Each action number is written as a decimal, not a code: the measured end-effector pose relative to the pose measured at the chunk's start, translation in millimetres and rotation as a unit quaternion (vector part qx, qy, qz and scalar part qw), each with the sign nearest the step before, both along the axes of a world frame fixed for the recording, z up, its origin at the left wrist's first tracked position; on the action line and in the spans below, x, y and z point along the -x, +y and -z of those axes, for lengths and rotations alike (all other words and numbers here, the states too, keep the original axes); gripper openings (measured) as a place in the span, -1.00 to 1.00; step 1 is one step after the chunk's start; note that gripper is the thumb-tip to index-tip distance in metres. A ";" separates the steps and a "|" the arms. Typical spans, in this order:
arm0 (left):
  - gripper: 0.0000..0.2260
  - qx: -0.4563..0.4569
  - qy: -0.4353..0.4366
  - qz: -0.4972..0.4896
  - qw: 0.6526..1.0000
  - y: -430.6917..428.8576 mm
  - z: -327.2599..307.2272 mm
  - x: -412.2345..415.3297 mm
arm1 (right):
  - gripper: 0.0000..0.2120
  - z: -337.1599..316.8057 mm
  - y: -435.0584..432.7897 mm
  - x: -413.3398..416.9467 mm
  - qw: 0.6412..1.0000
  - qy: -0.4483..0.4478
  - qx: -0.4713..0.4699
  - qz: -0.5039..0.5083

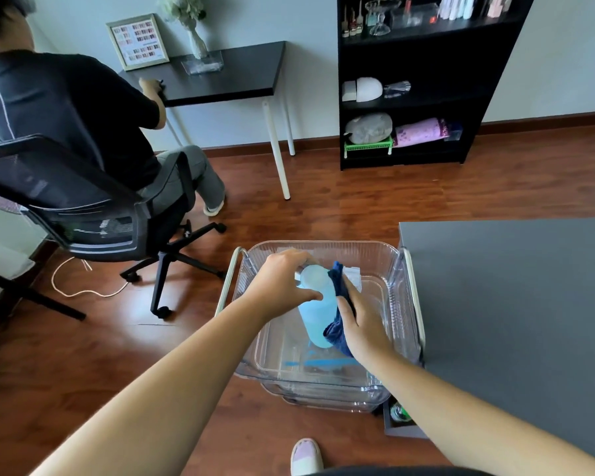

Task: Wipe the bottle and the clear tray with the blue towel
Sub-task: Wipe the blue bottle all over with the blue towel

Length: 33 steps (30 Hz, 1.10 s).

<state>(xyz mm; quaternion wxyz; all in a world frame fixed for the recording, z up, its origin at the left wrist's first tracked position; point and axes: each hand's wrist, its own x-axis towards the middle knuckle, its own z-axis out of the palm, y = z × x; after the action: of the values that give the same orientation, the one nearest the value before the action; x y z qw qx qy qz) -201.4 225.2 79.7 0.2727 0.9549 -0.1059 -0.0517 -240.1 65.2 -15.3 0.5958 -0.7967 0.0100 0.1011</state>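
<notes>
Head camera, looking down: grips the top of the bottle (318, 307) with the left hand (282, 286), fingers curled over the far side of the cap end, thumb laid across the near side. Clamps the blue towel (339, 297) against the bottle's right flank with the right hand (364, 324), fingers bent round the bunched cloth. Closes in on the bottle from opposite sides, with only bottle and cloth between the two hands. Holds the bottle roughly upright inside the clear tray (323, 250), near its middle; cannot tell whether the base touches the tray floor. A pale blue, frosted, see-through bottle, lighter near the top and deeper blue lower down, its very top hidden under the left fingers. A dark blue towel, crumpled, sticking up past the right fingertips and hanging in a fold below the palm. A clear tray with ribbed walls and rounded corners, seated between the two pale rails of a cart (232, 269), with more clear trays stacked under it and a blue streak (320, 363) along its near floor. Just beside the cart on the right, a grey table (512, 304). Farther off across the wood floor (358, 201), a person (66, 108) seated back-turned in a black office chair (83, 207) at a black desk (220, 77) bearing a framed picture (137, 41) and a vase (198, 42). Right of the desk, a black shelf unit (409, 80). At the bottom edge, a pale slipper (306, 456).
</notes>
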 end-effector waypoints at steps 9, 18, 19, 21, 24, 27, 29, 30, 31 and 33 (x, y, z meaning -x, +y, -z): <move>-0.18 0.065 0.011 -0.112 0.992 8.8 20.9 23.4 | -0.71 -4.2 -21.7 -1.8 0.993 -0.034 -0.023 0.109; -0.27 0.157 0.058 -0.186 0.968 -0.1 70.7 52.2 | -0.64 -16.8 0.4 6.6 0.995 -0.063 -0.070 0.036; -0.31 0.172 0.052 -0.190 0.965 -3.0 71.4 49.6 | -0.63 -16.3 4.0 5.4 0.995 -0.066 -0.079 0.016; -0.37 0.187 0.043 -0.195 0.962 -6.9 71.6 43.5 | -0.62 -11.8 8.3 0.9 0.994 -0.061 -0.095 0.004; -0.41 0.190 0.035 -0.192 0.962 -7.5 70.2 36.3 | -0.64 -8.4 9.5 -14.9 0.992 -0.031 -0.120 0.023; -0.36 0.193 0.030 -0.191 0.962 -5.4 74.5 34.5 | -0.67 -7.3 10.2 -28.1 0.992 -0.007 -0.127 0.021; -0.32 0.202 0.027 -0.193 0.960 -3.8 80.0 37.7 | -0.65 -1.7 10.0 -23.4 0.991 -0.007 -0.133 0.020; -0.29 0.206 0.027 -0.195 0.959 -2.2 84.2 40.2 | -0.65 2.8 9.7 -17.8 0.990 0.000 -0.137 0.028; -0.25 0.211 0.032 -0.198 0.957 0.0 89.8 43.8 | -0.67 7.9 9.2 -10.8 0.989 0.012 -0.141 0.041; -0.12 0.223 0.063 -0.200 0.952 6.2 102.9 51.5 | -0.73 16.4 7.4 -0.4 0.986 0.027 -0.148 0.074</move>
<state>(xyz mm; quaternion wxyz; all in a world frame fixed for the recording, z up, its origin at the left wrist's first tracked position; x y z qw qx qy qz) -252.8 231.4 -23.2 0.4897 0.8660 0.0962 -0.0310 -239.6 72.6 -31.6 0.7127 -0.6935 0.0699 0.0791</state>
